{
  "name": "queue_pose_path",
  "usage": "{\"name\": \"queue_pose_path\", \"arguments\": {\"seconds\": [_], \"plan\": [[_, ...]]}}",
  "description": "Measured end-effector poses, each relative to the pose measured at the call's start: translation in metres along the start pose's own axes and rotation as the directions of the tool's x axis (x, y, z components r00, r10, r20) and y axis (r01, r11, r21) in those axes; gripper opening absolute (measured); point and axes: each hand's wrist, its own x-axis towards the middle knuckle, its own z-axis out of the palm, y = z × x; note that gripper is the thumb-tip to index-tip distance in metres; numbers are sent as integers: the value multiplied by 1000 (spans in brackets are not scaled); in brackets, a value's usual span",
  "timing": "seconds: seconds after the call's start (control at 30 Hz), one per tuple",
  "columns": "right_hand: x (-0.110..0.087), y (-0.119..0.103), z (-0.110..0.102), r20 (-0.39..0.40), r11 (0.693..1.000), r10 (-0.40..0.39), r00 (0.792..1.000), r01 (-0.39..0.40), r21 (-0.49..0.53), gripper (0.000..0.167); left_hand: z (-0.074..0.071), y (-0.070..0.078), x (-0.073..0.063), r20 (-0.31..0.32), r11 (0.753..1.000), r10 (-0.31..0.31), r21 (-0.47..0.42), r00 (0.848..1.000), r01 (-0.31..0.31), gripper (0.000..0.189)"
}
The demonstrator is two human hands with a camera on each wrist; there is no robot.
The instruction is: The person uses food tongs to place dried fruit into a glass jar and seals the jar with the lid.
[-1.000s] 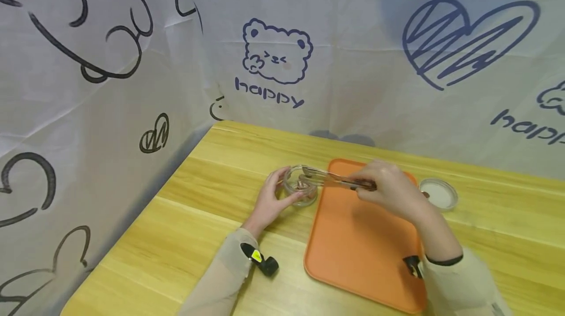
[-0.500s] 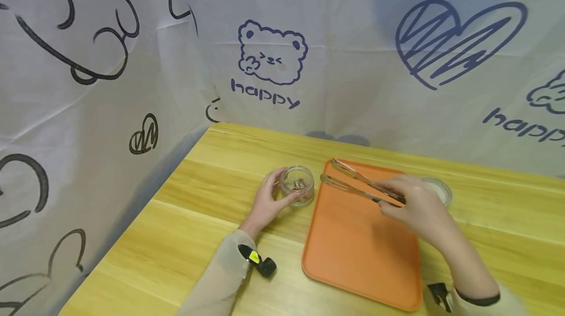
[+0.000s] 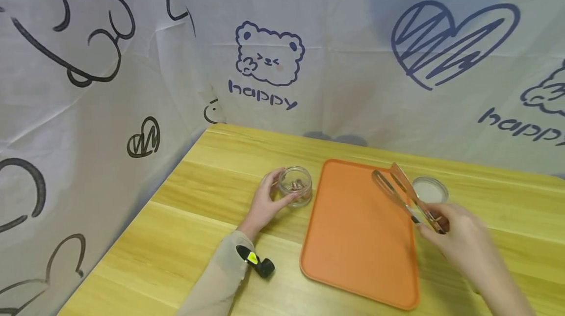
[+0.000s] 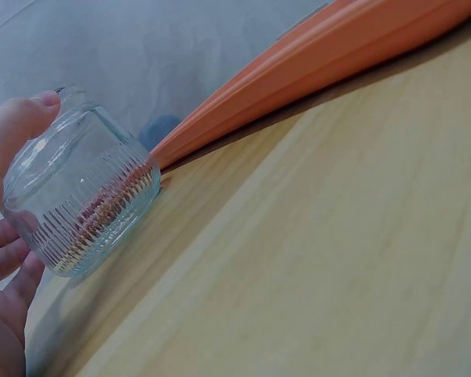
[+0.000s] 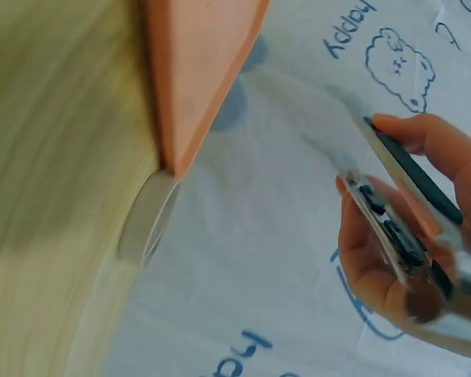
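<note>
My left hand [image 3: 265,203] grips the side of a clear glass jar [image 3: 295,187], thumb and fingers around it. The jar stands upright on the table, with small reddish-brown pieces at its bottom; ribbed lower walls show in the left wrist view [image 4: 78,188]. My right hand [image 3: 459,232] holds a pair of metal tongs [image 3: 399,188] with dark grips, their arms spread and nothing visible between the tips. Those tips are over the far right corner of an orange tray [image 3: 359,237]. Beside that corner lies a round, pale-centred lid [image 3: 430,190], close to the tongs.
The wooden table [image 3: 212,178] meets a white cloth backdrop [image 3: 353,70] with drawn hearts and bears at the back and left. The tray's raised rim lies just right of the jar. A black camera strap [image 3: 256,261] sits on my left wrist.
My right hand has drawn the tongs out of the jar and carried them right across the tray towards the lid. The tongs' arms have spread. My left hand stays on the jar.
</note>
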Motion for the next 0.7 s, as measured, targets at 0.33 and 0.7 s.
{"name": "queue_pose_path", "arguments": {"seconds": [0.33,0.7], "plan": [[-25,25,-4,45,979,174,984,-167,-121,37,-1,1,-1,3,1000,-7,-22,1000,7,71],[-31,45,2,210,945,311,927,-277,-176,48,-2,20,-3,22,1000,-2,-20,1000,2,70]]}}
